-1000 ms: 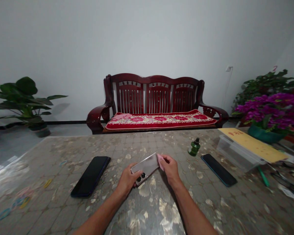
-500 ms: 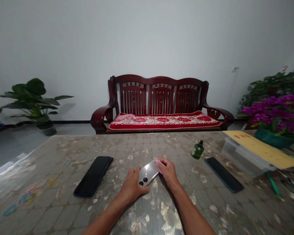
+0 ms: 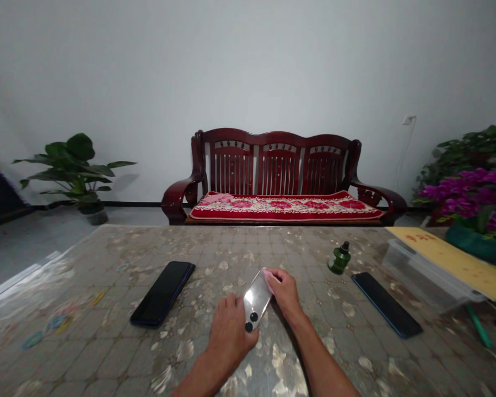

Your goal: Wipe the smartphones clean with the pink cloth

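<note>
A silver smartphone (image 3: 258, 295) lies tilted between my hands over the table, its shiny back up and two dark camera lenses at the near end. My left hand (image 3: 230, 326) is closed on the phone's left side and near end, thumb at the bottom corner by the lenses. In the fingers of my right hand (image 3: 287, 295) is a small pink cloth (image 3: 268, 277), pressed to the phone's far right corner. Most of the cloth is hidden under the fingers.
To the left lies a black phone (image 3: 162, 294), with several coloured rubber bands (image 3: 49, 330) beyond it. On the right are a green bottle (image 3: 339, 258), another dark phone (image 3: 386, 304) and a clear plastic box (image 3: 430, 275) under a yellow envelope (image 3: 450, 259).
The silver phone has swung steeper, its camera end now nearer me. My left hand has moved along with it, while the pink cloth stays at the far corner. The view has shifted slightly left.
</note>
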